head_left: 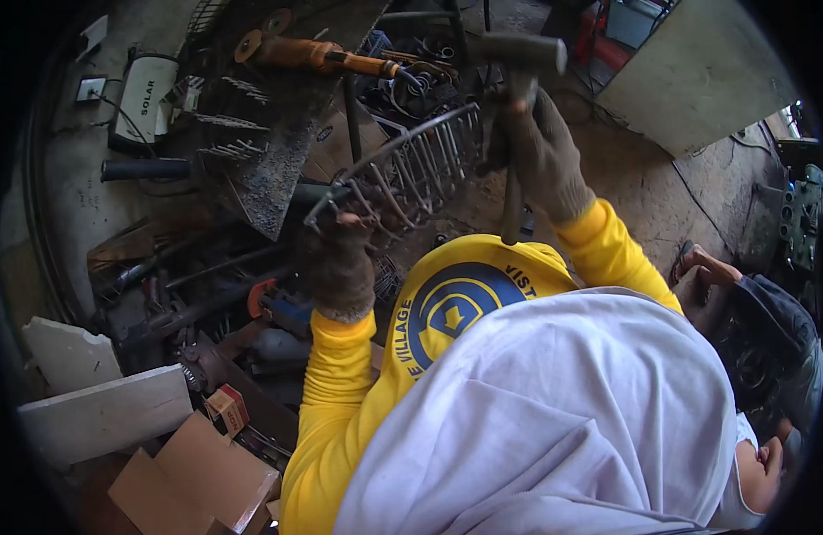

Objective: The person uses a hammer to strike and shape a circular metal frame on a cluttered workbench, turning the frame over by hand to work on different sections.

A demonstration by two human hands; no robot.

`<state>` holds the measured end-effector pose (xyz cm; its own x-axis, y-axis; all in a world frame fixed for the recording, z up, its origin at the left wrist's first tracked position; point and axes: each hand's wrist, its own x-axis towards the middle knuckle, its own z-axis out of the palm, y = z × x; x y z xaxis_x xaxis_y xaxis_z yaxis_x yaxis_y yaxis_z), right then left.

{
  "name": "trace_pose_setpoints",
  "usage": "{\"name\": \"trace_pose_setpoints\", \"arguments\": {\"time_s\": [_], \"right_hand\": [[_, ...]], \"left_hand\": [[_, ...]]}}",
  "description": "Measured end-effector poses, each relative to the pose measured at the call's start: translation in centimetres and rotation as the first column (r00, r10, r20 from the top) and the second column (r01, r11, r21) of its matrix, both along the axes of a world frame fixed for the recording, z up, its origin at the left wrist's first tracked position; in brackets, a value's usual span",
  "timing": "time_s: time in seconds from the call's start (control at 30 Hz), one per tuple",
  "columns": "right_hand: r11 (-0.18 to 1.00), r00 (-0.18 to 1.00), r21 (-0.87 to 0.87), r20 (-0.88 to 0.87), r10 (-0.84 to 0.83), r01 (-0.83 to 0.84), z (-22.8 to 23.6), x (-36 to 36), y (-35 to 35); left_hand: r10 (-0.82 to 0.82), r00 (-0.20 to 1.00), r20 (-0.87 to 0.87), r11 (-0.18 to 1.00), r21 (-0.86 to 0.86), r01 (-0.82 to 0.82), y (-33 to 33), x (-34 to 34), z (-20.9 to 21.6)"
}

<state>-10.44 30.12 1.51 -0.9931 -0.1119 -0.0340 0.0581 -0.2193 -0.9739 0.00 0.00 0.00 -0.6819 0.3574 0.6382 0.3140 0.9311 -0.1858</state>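
rack (413, 141), one, sits at 12 o'clock, slanting up toward 2: dull grey metal, a long rail with many thin rods, too blurred to count. the gloved left hand (342, 267), raised from 7, pinches its near end under the thumb. the gloved right hand (547, 147), lifted at 1, wraps one hammer (529, 53) close below its head. farther, at 11, one orange angle grinder (318, 58) lies on a dark worktop (291, 116).
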Motion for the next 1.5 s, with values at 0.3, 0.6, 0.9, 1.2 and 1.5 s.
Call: {"name": "trace_pose_setpoints", "arguments": {"time_s": [0.3,0.6,0.9,1.2,1.5], "right_hand": [[0.859,0.925,0.511,-0.313,0.215,-0.027,2.3,5.8,-0.2],[0.73,0.943,0.683,-0.237,0.235,-0.01,4.4,6.6,-0.4],[0.76,0.941,0.65,-0.264,0.211,0.012,4.9,6.8,-0.8],[0.937,0.843,-0.214,-0.521,0.13,-0.277,6.3,6.7,1.9],[0.758,0.907,0.652,-0.335,0.257,0.026,4.8,5.4,-0.1]], "left_hand": [[-0.009,0.995,0.095,0.906,0.422,-0.032,1.0,0.6,-0.9],[0.23,0.97,-0.081,0.969,0.108,-0.221,2.9,1.4,0.7],[0.154,0.984,0.084,0.954,0.246,-0.171,3.1,1.9,1.2],[0.121,0.984,-0.128,0.992,0.043,-0.116,4.3,1.1,3.7],[0.008,0.991,0.137,0.082,0.987,-0.137,0.2,0.6,1.5]]}}
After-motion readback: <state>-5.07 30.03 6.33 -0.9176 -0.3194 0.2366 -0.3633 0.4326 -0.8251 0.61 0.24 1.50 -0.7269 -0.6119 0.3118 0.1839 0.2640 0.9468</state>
